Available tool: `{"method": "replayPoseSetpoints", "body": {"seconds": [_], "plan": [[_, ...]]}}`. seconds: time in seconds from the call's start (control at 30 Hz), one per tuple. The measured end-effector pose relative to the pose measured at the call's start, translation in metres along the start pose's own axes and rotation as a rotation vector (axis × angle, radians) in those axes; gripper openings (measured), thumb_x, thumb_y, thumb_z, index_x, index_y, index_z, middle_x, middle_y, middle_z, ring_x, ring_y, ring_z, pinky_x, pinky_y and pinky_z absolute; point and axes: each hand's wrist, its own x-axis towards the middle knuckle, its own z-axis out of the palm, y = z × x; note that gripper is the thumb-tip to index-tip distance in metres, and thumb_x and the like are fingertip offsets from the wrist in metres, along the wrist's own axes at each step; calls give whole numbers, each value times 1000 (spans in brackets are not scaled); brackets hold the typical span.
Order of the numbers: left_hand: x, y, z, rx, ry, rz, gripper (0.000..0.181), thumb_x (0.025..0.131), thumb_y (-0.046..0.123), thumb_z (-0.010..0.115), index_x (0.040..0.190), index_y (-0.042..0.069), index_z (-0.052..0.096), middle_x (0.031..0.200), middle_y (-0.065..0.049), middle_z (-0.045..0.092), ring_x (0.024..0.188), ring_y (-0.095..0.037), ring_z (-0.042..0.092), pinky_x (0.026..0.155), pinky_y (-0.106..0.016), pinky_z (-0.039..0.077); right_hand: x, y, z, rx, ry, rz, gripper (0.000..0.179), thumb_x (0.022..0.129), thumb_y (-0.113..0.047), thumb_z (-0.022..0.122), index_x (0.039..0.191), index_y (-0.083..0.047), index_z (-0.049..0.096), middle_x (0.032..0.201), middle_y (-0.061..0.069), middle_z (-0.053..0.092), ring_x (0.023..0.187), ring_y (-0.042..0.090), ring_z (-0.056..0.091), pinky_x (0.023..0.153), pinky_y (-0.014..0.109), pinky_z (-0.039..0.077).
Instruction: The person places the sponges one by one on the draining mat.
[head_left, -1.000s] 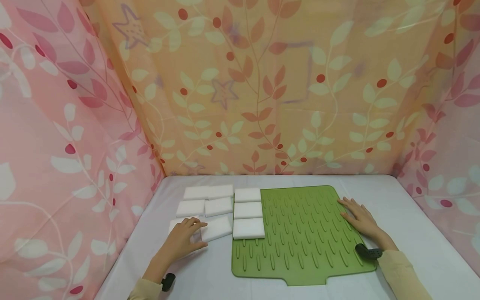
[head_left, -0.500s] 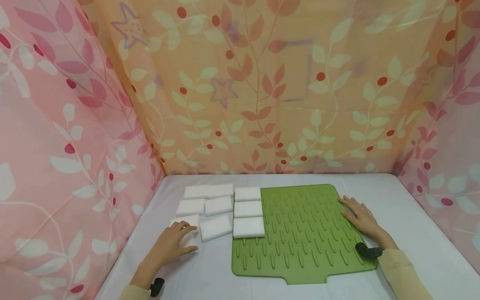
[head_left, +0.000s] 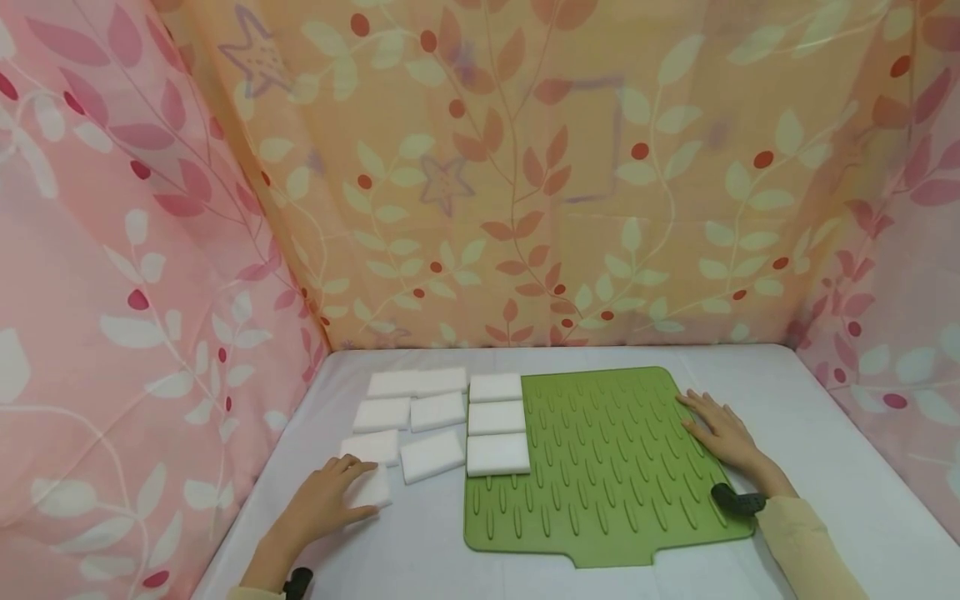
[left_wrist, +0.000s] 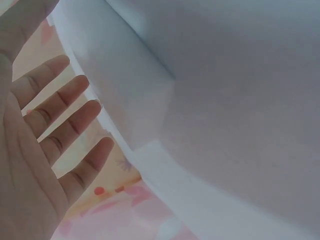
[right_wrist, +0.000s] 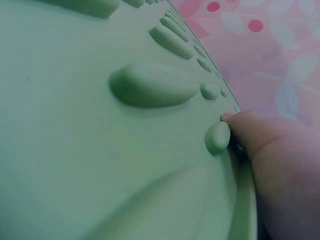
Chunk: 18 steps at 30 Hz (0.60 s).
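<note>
1. Front sponge (head_left: 372,487) lies left of the mat (head_left: 600,492), between left hand (head_left: 318,500) and mat; long axis part-hidden, can't tell; left hand nearer
2. Left hand spread, gripping nothing; right hand (head_left: 720,435) extended on mat's right edge
3. Versus a second ago: left hand farther from mat; front sponge more exposed

Room lies open across the green mat (head_left: 600,471), between the white blocks (head_left: 497,454) and right hand (head_left: 722,433).

Through the left wrist camera I see the left hand (left_wrist: 25,155), palm showing, fingers parted, near a white block (left_wrist: 115,65) on a pale tabletop (left_wrist: 250,130), patterned curtain (left_wrist: 145,205) beyond.
</note>
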Motion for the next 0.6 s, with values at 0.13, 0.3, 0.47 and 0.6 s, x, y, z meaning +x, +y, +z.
{"method": "replayPoseSetpoints", "body": {"seconds": [0.13,0.3,0.47,0.6], "plan": [[-4,-5,1,-8,-8,-21,64,69,54,73,119,17,60,105,4,57,96,-21,54,72,-43,47,0,-1,-1,6,5,-6,52,95,-26,51,140,-5,38,144,30,27,132,53,17,105,64,1],[-9,-11,1,-8,-20,-38,66,68,55,73,119,17,60,106,3,57,95,-21,54,70,-42,47,0,0,-1,4,10,-11,51,95,-26,52,140,-5,38,144,30,28,132,53,17,105,64,1],[-14,-15,-1,-41,-76,-79,69,68,56,73,122,16,58,110,1,58,98,-22,55,73,-45,47,0,1,0,5,-2,-2,52,95,-27,51,141,-6,37,144,30,27,133,52,16,106,63,0],[-16,-16,-3,-58,-98,-96,69,68,54,74,124,16,57,112,0,58,98,-23,55,76,-46,47,-1,2,0,7,0,-4,52,95,-26,51,141,-7,37,144,29,27,133,52,16,106,63,0]]}}
